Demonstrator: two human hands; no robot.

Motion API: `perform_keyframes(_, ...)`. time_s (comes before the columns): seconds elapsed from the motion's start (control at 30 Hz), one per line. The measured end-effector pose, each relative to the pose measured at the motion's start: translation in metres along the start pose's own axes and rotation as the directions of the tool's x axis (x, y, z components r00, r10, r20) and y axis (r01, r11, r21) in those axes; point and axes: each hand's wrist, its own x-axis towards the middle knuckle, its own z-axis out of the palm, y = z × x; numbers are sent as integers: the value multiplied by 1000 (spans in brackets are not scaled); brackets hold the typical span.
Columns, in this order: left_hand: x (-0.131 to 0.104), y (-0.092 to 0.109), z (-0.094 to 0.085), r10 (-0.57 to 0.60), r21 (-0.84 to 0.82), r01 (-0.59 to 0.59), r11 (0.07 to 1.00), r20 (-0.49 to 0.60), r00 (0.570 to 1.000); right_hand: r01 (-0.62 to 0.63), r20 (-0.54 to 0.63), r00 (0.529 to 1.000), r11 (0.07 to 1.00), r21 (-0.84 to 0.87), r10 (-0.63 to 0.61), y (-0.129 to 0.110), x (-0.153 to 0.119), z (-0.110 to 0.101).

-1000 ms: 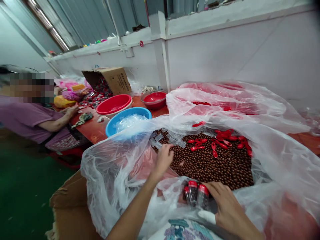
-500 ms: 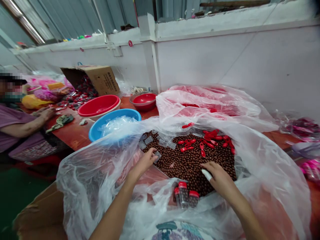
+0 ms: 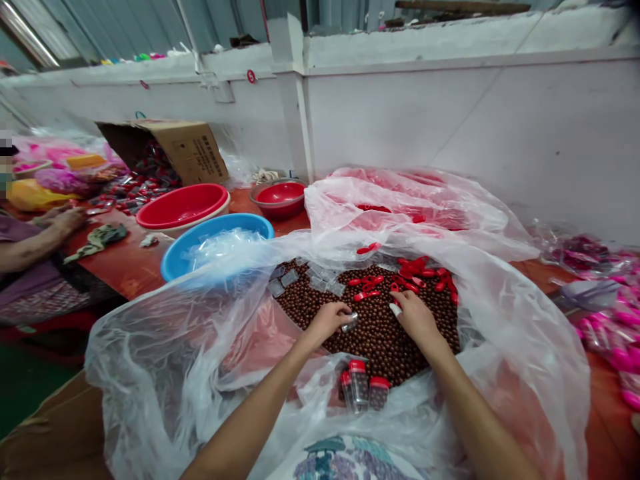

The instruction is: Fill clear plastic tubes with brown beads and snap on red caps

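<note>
A heap of small brown balls (image 3: 370, 333) lies on a clear plastic sheet in front of me. Over its middle, my left hand (image 3: 327, 321) is closed around a small clear plastic jar (image 3: 351, 323), which is tilted. My right hand (image 3: 416, 319), with a white wrap on one finger, has its fingertips closed at a small red spoon (image 3: 395, 288), partly hidden by them. More red spoons (image 3: 415, 268) are strewn along the back of the heap. Clear empty jars (image 3: 325, 280) lie at its back left. Several filled jars with red lids (image 3: 359, 383) stand at the near edge.
A blue basin (image 3: 173, 257) of clear plastic pieces stands left, with a red basin (image 3: 183, 205) and a smaller red bowl (image 3: 281, 193) behind. A tipped carton (image 3: 197, 153) spills red-lidded packs. Plastic-covered red items (image 3: 425, 193) sit behind the heap. Another person's arm (image 3: 35, 243) is far left.
My left hand has moved right over the balls with the clear jar. My right hand has moved up and away from me to the red spoon. The view has shifted slightly right.
</note>
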Motion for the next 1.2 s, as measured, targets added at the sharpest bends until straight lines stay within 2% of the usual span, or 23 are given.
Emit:
perform_keyframes(0.1, 4, -3, 12, 26, -91, -25, 996, 7, 1000, -24, 12, 1000, 999, 45, 24, 0, -2, -2)
perform_keyframes(0.23, 5, -5, 19, 45, -217, -40, 975, 16, 999, -61, 17, 998, 990, 130, 60, -1, -7, -8)
perform_keyframes(0.47, 1, -5, 17, 21, -390, 1, 921, 53, 998, -175, -19, 981, 928, 328, 192, 2, -20, -7)
perform_keyframes(0.6, -3, -3, 15, -3, -435, 29, 900, 61, 998, -189, -23, 974, 863, 469, 226, -2, -29, -2)
perform_keyframes(0.67, -8, 2, 13, -14, -452, 48, 891, 78, 997, -227, 41, 965, 751, 621, 258, -8, -35, -4)
perform_keyframes(0.73, -16, 10, 11, -31, -502, 88, 860, 120, 992, -301, 161, 945, 558, 774, 286, -16, -40, -9)
perform_keyframes(0.8, -27, 20, 9, -37, -579, 141, 803, 188, 982, -369, 264, 917, 386, 846, 298, -24, -44, -15)
perform_keyframes(0.9, -44, 34, 7, 12, -670, 182, 720, 275, 961, -395, 323, 900, 236, 888, 293, -34, -50, -23)
perform_keyframes(0.97, -55, 41, 7, 51, -703, 183, 687, 298, 953, -382, 331, 907, 178, 907, 258, -39, -53, -27)
perform_keyframes(1.07, -64, 46, 10, 66, -726, 163, 668, 276, 959, -355, 318, 925, 176, 918, 208, -44, -56, -33)
perform_keyframes(1.2, -68, 47, 17, 59, -702, 122, 702, 228, 972, -368, 324, 927, 306, 878, 186, -50, -59, -41)
